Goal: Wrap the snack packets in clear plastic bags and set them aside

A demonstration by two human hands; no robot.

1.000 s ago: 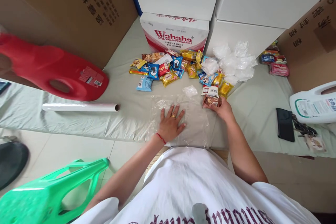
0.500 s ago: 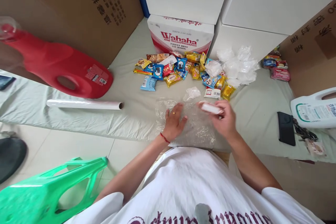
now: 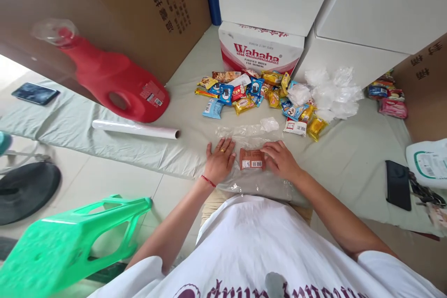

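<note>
A brown snack packet with a white label and barcode lies on a sheet of clear plastic film spread over the cloth in front of me. My left hand rests flat on the film's left side, fingers stretched out, just left of the packet. It wears a ring and a red string bracelet. At the packet's right end, my right hand has its bent fingers on the edge. A crumpled bit of clear film sits just beyond the sheet.
Several small snack packets lie beyond the film, with film-wrapped bundles to their right. A Wahaha carton stands behind. Leftward are a film roll, a red jug and a green stool; rightward, a black phone.
My right hand has lowered the packet from above the film onto it, and the packet now lies flat. My left hand stays on the film. The view has shifted left.
</note>
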